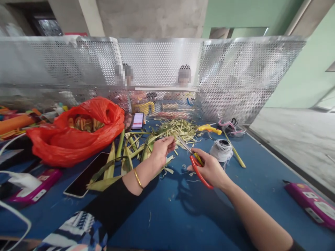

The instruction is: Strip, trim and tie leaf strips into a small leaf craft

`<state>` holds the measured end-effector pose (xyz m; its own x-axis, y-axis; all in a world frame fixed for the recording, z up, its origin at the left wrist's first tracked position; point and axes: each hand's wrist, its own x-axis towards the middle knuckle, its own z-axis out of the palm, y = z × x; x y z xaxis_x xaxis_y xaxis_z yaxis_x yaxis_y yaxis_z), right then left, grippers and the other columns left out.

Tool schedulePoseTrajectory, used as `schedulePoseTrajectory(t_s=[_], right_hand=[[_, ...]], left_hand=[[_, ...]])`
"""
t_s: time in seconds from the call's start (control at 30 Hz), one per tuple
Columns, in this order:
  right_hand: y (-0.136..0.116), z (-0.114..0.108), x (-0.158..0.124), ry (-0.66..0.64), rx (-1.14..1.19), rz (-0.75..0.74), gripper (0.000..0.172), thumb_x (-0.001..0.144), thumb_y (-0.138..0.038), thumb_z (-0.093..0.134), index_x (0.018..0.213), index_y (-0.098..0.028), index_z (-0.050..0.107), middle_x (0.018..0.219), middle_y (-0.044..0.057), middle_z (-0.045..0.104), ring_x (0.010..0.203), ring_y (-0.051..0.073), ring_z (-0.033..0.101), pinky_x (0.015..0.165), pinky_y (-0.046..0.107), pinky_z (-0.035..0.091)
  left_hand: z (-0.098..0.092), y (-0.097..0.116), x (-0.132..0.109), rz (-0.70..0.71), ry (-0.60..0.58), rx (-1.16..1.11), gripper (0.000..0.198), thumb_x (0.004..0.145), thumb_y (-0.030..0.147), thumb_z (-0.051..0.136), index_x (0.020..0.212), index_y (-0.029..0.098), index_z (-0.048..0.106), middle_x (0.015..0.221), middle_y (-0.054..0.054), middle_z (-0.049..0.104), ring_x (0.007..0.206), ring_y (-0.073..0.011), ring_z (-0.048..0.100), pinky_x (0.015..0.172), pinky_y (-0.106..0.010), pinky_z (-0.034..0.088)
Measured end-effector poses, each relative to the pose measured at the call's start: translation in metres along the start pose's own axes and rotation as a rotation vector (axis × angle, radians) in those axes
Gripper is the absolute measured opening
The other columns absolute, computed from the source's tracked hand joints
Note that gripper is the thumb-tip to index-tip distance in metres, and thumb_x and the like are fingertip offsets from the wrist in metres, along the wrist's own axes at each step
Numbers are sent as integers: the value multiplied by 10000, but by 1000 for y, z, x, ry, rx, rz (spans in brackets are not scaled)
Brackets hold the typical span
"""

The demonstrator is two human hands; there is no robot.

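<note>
My right hand (209, 167) is closed on a pair of scissors (195, 165) with red and yellow handles. Their metal blades point up and left, with the tips close to my left hand's fingertips. My left hand (162, 149), wearing a gold bangle on its wrist, is closed in a pinch. Whatever is between its thumb and fingers is too small to make out. Just beyond both hands lies a heap of thin pale-green cut strips (180, 128). Long green leaf or husk pieces (127, 158) are spread to the left, partly behind my left forearm.
A red plastic bag (78, 150) and a dark phone (87, 174) lie left. On the right are a spool of white string (221, 150), a yellow glue gun (209, 129) and a purple power strip (311, 204). A perforated metal screen (159, 59) stands behind; people sit beyond it.
</note>
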<state>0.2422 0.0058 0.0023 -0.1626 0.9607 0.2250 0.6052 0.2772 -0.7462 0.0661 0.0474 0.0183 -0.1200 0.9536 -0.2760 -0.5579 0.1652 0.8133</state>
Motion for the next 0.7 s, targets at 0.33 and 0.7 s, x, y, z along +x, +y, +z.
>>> schedulePoseTrajectory(t_s=[0.33,0.7], right_hand=[[11,3,0,-27,-87,-99,471,757,-405,663,1187,-212,674,904,51,693,753,202,625,714,327,509],[3,-2,-1,-35,-277,-127,418,830,-438,597,1169,-206,676,760,29,615,638,173,553,618,286,435]], left_hand=[[0,-10,0,17,4,68,134,726,70,721,633,150,666,597,-12,667,522,-87,602,597,-210,523],[1,-12,-2,101,38,108,123,727,80,703,625,144,678,561,-4,663,517,-94,610,584,-207,511]])
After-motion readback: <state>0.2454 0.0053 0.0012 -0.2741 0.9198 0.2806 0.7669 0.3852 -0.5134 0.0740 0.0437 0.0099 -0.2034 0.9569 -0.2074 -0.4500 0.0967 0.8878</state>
